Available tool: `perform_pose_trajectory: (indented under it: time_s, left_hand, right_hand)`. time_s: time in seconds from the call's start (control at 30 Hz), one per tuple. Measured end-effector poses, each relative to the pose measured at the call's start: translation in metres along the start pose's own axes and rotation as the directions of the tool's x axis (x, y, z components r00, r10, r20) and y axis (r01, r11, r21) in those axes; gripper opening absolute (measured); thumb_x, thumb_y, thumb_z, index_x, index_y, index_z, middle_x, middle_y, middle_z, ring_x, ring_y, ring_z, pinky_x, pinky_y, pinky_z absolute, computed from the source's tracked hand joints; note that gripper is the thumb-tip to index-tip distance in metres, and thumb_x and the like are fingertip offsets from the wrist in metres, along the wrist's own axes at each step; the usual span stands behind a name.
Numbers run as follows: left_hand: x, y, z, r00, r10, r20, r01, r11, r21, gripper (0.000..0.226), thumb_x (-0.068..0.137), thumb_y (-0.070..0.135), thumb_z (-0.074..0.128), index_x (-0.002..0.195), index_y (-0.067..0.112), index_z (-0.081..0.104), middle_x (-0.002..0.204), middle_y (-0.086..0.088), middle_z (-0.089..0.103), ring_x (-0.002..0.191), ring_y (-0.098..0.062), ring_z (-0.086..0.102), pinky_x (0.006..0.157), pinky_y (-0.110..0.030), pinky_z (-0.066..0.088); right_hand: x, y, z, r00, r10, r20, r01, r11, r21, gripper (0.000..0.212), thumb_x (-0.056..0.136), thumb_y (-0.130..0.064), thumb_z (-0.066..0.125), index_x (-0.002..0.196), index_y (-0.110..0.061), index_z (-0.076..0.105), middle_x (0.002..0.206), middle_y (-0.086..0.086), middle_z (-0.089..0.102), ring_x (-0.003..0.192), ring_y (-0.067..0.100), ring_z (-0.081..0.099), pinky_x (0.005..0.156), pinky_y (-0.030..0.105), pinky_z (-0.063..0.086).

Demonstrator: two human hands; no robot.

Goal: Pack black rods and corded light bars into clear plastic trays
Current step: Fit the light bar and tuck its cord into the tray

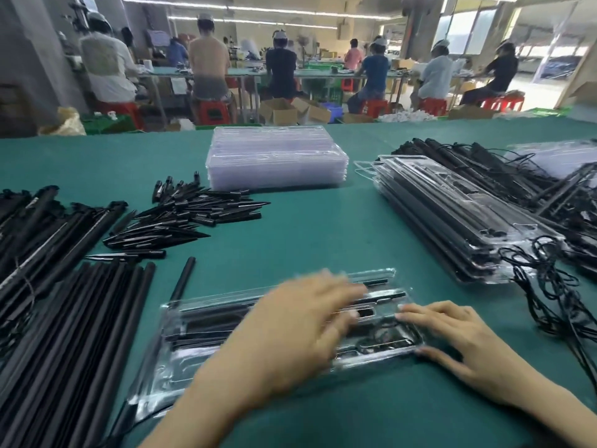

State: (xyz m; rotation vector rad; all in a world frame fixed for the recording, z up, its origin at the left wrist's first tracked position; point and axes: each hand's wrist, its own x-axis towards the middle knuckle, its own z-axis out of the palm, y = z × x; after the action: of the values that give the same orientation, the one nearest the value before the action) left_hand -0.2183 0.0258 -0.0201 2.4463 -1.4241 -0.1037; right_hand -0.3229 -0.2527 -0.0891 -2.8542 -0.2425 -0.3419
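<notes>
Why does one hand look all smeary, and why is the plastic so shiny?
In the head view, the left hand is motion-blurred while the right hand looks sharper; ceiling lights glare off the clear tray; the wide lens bends the table.

No text, label, brand or number is legible anywhere; papers hanging at the far workbenches are too blurred.

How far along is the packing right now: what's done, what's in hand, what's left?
Done: a stack of filled trays sits at right, rods and cords inside. In hand: the left hand and right hand press flat on the current tray, which already holds black parts; the left hand is blurred. Left: a stack of empty trays, loose black rods, spikes and corded bars remain, so plenty is unpacked.
</notes>
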Motion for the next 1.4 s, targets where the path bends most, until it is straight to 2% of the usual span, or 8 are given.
perform_pose_trajectory:
  time_s: [0.1, 0.23, 0.37, 0.43, 0.57, 0.9, 1.13, 1.4]
  left_hand:
    - [0.014, -0.037, 0.027, 0.975, -0.209, 0.075, 0.193, 0.965, 0.178, 0.051, 0.098, 0.056, 0.012, 0.144, 0.052, -0.009, 0.152, 0.024, -0.02, 0.142, -0.008, -0.026, 0.114, -0.052, -0.015]
    - [0.011, -0.058, 0.057, 0.973, -0.221, 0.064, 0.212, 0.969, 0.127, 0.052, 0.092, 0.065, 0.007, 0.14, 0.059, -0.009, 0.151, 0.028, -0.022, 0.138, -0.001, -0.03, 0.111, -0.054, -0.022]
    - [0.01, -0.058, 0.06, 0.973, -0.226, 0.051, 0.217, 0.967, 0.135, 0.052, 0.09, 0.067, 0.005, 0.139, 0.06, -0.011, 0.151, 0.028, -0.023, 0.138, -0.001, -0.031, 0.111, -0.053, -0.022]
    - [0.009, -0.056, 0.059, 0.97, -0.24, 0.042, 0.233, 0.963, 0.133, 0.052, 0.09, 0.066, 0.005, 0.139, 0.06, -0.011, 0.15, 0.029, -0.024, 0.137, 0.0, -0.032, 0.112, -0.052, -0.021]
    - [0.01, -0.057, 0.058, 0.974, -0.225, 0.037, 0.22, 0.969, 0.112, 0.054, 0.084, 0.07, -0.002, 0.136, 0.063, -0.013, 0.147, 0.032, -0.027, 0.134, 0.002, -0.035, 0.111, -0.049, -0.024]
    - [0.01, -0.056, 0.058, 0.973, -0.228, 0.021, 0.225, 0.97, 0.094, 0.049, 0.088, 0.067, 0.005, 0.133, 0.066, -0.016, 0.146, 0.034, -0.026, 0.135, 0.003, -0.032, 0.113, -0.046, -0.022]
    - [0.01, -0.055, 0.056, 0.972, -0.235, 0.018, 0.233, 0.969, 0.079, 0.052, 0.079, 0.071, -0.004, 0.13, 0.07, -0.016, 0.145, 0.036, -0.026, 0.136, 0.005, -0.03, 0.114, -0.046, -0.019]
    - [0.009, -0.057, 0.057, 0.974, -0.226, 0.01, 0.225, 0.972, 0.067, 0.048, 0.087, 0.068, 0.003, 0.131, 0.07, -0.015, 0.145, 0.037, -0.024, 0.136, 0.006, -0.028, 0.115, -0.046, -0.017]
  right_hand:
    - [0.001, 0.0, 0.001, 1.0, -0.029, -0.002, 0.029, 1.0, 0.001, 0.047, 0.091, -0.054, 0.045, 0.137, -0.045, 0.04, 0.138, -0.031, 0.043, 0.117, -0.008, 0.042, 0.092, 0.025, 0.034]
    - [0.003, 0.0, -0.002, 0.998, -0.031, -0.047, 0.036, 0.995, 0.091, 0.043, 0.088, -0.053, 0.055, 0.129, -0.041, 0.053, 0.134, -0.03, 0.048, 0.119, -0.002, 0.045, 0.096, 0.023, 0.035]
    - [0.01, -0.009, -0.015, 0.954, 0.293, -0.067, -0.2, 0.785, 0.587, 0.029, 0.089, -0.034, 0.061, 0.118, -0.035, 0.063, 0.123, -0.022, 0.059, 0.115, -0.002, 0.053, 0.087, 0.008, 0.042]
    - [0.017, -0.006, -0.017, 0.845, 0.527, -0.093, -0.4, 0.737, 0.545, 0.007, 0.086, -0.033, 0.064, 0.088, -0.039, 0.069, 0.095, -0.019, 0.069, 0.093, 0.0, 0.062, 0.07, 0.007, 0.043]
    - [0.029, -0.001, -0.019, 0.79, 0.576, 0.208, -0.613, 0.739, 0.281, 0.037, 0.085, -0.045, 0.064, 0.056, -0.022, 0.062, 0.047, -0.012, 0.056, 0.046, -0.003, 0.048, 0.051, 0.014, 0.035]
    - [0.048, 0.006, -0.035, 0.622, 0.461, 0.633, -0.775, 0.248, 0.582, 0.021, 0.085, -0.011, 0.067, 0.074, 0.007, 0.066, 0.064, 0.015, 0.065, 0.046, 0.012, 0.053, 0.045, 0.016, 0.042]
    - [0.054, 0.013, -0.039, 0.612, 0.335, 0.716, -0.788, 0.335, 0.517, 0.033, 0.089, -0.016, 0.062, 0.058, -0.009, 0.072, 0.062, 0.005, 0.063, 0.047, 0.006, 0.048, 0.05, 0.015, 0.039]
    - [0.05, 0.003, -0.032, 0.654, 0.447, 0.61, -0.756, 0.36, 0.547, 0.041, 0.092, -0.013, 0.059, 0.052, -0.009, 0.066, 0.048, 0.001, 0.057, 0.037, 0.003, 0.038, 0.04, 0.012, 0.027]
